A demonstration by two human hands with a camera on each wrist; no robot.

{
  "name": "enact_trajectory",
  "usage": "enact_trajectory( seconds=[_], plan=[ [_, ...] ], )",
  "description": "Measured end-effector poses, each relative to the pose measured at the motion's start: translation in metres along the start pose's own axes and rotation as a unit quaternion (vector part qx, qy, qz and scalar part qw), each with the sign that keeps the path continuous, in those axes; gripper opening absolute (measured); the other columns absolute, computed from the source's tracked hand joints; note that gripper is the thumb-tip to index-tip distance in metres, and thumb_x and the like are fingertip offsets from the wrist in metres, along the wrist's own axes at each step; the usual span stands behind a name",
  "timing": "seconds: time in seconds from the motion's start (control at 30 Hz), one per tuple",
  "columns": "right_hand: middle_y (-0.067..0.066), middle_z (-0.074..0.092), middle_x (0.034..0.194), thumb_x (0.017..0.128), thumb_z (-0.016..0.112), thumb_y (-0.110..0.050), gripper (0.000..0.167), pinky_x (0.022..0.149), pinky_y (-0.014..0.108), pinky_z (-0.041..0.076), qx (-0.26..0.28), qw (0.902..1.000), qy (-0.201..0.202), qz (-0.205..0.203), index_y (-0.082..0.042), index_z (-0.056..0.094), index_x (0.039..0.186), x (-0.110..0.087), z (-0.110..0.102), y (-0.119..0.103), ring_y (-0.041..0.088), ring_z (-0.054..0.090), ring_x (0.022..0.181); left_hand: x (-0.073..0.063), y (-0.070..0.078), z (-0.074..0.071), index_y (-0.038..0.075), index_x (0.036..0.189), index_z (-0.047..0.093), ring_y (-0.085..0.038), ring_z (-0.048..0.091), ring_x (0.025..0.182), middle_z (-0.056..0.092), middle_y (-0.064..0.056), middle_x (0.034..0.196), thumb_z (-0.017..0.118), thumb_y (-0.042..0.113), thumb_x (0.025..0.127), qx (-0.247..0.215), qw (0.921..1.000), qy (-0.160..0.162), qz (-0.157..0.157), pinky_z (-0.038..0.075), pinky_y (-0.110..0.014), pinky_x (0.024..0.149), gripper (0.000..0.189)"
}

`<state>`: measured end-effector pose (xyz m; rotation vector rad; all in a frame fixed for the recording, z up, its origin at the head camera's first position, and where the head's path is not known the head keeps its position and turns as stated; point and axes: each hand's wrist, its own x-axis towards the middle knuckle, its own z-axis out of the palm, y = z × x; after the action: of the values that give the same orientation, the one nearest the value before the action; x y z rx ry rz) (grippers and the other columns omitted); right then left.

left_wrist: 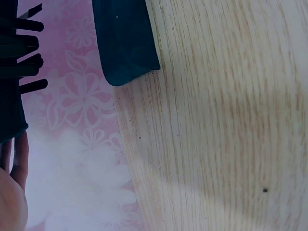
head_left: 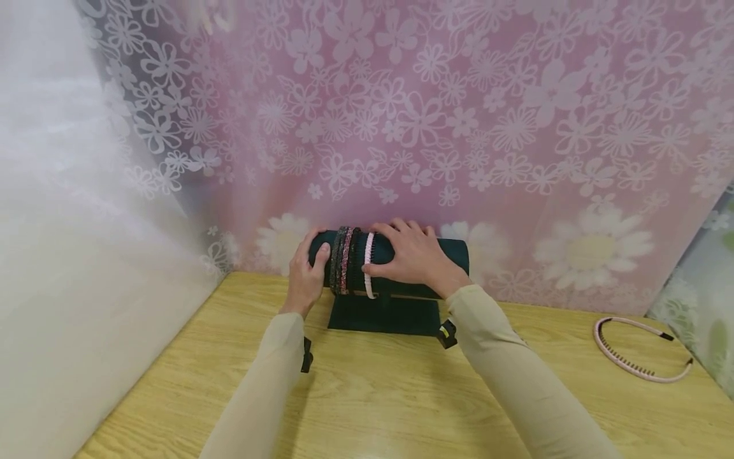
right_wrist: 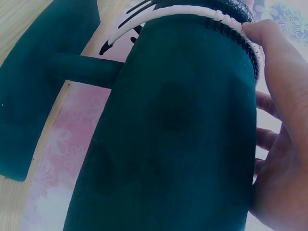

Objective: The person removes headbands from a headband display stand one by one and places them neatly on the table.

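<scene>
A dark green padded headband stand, with a roll on a flat base, stands on the table. My left hand grips the roll's left end, thumb in front. Near it, several dark and glittery pink headbands sit side by side round the roll. A pale pink toothed headband sits just right of them. My right hand holds this headband on the roll, thumb touching its band and other fingers behind the roll. In the left wrist view, black headband tips stick out below the roll.
Another pale pink headband with teeth lies on the right side of the wood-grain table. A pink floral curtain hangs behind the stand. A white sheet borders the table on the left.
</scene>
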<state>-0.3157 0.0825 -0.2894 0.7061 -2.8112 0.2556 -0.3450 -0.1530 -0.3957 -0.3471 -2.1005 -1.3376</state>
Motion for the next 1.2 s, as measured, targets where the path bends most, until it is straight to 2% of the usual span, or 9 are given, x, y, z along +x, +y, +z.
enact_trajectory(
  seconds=[0.17, 0.43, 0.63, 0.87, 1.2],
  plan=[
    [0.005, 0.046, 0.158, 0.083, 0.066, -0.073, 0.087, 0.108, 0.068, 0.035, 0.010, 0.9999, -0.003, 0.011, -0.028, 0.044, 0.154, -0.004, -0.001, 0.005, 0.037, 0.042, 0.142, -0.001, -0.001, 0.001, 0.023, 0.148, 0.052, -0.028, 0.057, 0.128, 0.053, -0.003, 0.151, 0.046, 0.048, 0.106, -0.006, 1.0000, 0.000, 0.000, 0.048, -0.054, 0.104, 0.050],
    [0.004, 0.048, 0.159, 0.083, 0.068, -0.070, 0.088, 0.111, 0.076, 0.029, 0.024, 0.9996, -0.011, 0.014, -0.025, 0.044, 0.155, -0.009, -0.004, 0.010, 0.037, 0.041, 0.145, -0.002, 0.001, 0.001, 0.022, 0.149, 0.051, -0.029, 0.057, 0.131, 0.053, -0.003, 0.153, 0.046, 0.049, 0.106, -0.005, 1.0000, -0.008, 0.001, 0.048, -0.054, 0.105, 0.051],
    [0.006, 0.051, 0.156, 0.085, 0.068, -0.067, 0.086, 0.111, 0.075, 0.031, 0.031, 0.9994, -0.012, 0.010, -0.024, 0.044, 0.155, -0.011, -0.005, 0.011, 0.038, 0.044, 0.143, -0.002, 0.000, 0.001, 0.022, 0.149, 0.052, -0.028, 0.055, 0.134, 0.052, -0.002, 0.154, 0.045, 0.049, 0.106, -0.007, 1.0000, 0.001, 0.004, 0.046, -0.055, 0.108, 0.051],
    [0.007, 0.057, 0.151, 0.085, 0.069, -0.063, 0.081, 0.109, 0.074, 0.034, 0.028, 0.9995, -0.009, 0.009, -0.023, 0.047, 0.152, -0.015, -0.005, 0.015, 0.038, 0.051, 0.137, -0.002, -0.002, 0.001, 0.022, 0.149, 0.052, -0.027, 0.056, 0.132, 0.054, -0.002, 0.152, 0.045, 0.049, 0.105, -0.003, 1.0000, -0.004, 0.002, 0.046, -0.052, 0.108, 0.051],
    [0.009, 0.053, 0.154, 0.085, 0.068, -0.063, 0.082, 0.107, 0.074, 0.036, 0.023, 0.9996, -0.012, 0.012, -0.022, 0.046, 0.154, -0.015, -0.008, 0.017, 0.040, 0.045, 0.141, -0.001, -0.002, 0.000, 0.023, 0.150, 0.050, -0.024, 0.051, 0.139, 0.050, -0.001, 0.155, 0.045, 0.049, 0.106, -0.008, 1.0000, -0.004, 0.001, 0.043, -0.053, 0.112, 0.051]
  ],
)
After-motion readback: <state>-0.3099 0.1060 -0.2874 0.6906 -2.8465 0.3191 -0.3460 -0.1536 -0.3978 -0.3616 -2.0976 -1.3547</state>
